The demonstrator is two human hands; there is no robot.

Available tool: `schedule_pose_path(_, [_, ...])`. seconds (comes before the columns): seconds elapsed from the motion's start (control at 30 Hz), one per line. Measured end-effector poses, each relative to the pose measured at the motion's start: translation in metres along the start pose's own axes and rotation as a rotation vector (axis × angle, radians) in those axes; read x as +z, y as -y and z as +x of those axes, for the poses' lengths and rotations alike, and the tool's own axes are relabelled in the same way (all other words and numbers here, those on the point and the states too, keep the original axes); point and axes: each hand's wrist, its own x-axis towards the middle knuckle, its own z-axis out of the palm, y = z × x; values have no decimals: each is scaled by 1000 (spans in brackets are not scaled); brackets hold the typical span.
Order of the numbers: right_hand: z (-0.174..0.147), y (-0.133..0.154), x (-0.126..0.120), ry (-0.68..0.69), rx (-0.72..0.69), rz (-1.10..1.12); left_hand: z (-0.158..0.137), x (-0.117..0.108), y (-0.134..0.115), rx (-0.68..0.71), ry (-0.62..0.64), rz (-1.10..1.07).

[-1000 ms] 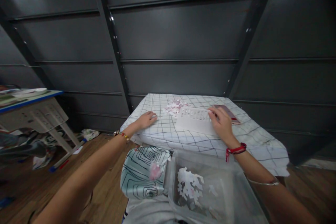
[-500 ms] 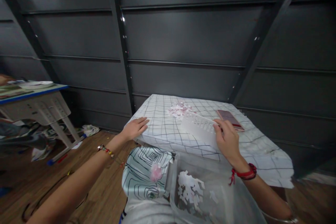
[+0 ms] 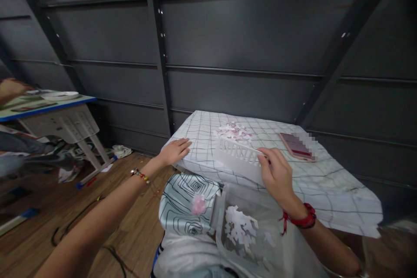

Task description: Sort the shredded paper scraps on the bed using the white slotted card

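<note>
My right hand [image 3: 276, 176] grips the near right end of a white plastic basket [image 3: 236, 158] with slotted sides, at the front of the table. Fingers are wrapped over its rim, and I cannot see what it holds. Just beyond the basket is a pile of small white and pink paper scraps [image 3: 233, 131] on the checked tablecloth. My left hand [image 3: 176, 151] lies flat on the cloth near the table's left edge, fingers outstretched, holding nothing. Below my right hand, a clear plastic bin [image 3: 224, 243] contains white cut scraps [image 3: 239, 228].
A pink-edged phone or tablet [image 3: 296, 147] lies to the right on the checked cloth [image 3: 339, 186]. A patterned cloth [image 3: 177, 208] with a pink tuft [image 3: 198, 205] is left of the bin. Another desk [image 3: 65, 115] stands far left, with a person's hand [image 3: 13, 89] over it. Cables [image 3: 74, 221] run across the floor.
The view has shifted so most things sit further right. The basket, still in my right hand, has turned to show its slotted side and moved left relative to the pile. My left hand stays flat.
</note>
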Motion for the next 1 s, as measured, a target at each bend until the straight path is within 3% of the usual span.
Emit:
schedule_pose_path(0.3, [-13, 30, 16, 99, -42, 131, 1, 3, -1, -34, 4, -6])
schedule_pose_path(0.47, [-5, 23, 17, 42, -23, 138, 0, 3, -2, -10, -4, 27])
schedule_pose_path(0.67, [18, -32, 20, 4, 118, 212, 0, 3, -4, -23, -3, 43])
schedule_pose_path(0.87, [30, -108, 52, -143, 499, 520, 0, 1, -7, -40, 22, 51])
schedule_pose_path(1.0, [41, -130, 70, -159, 487, 555, 0, 3, -3, -7, 9, 106])
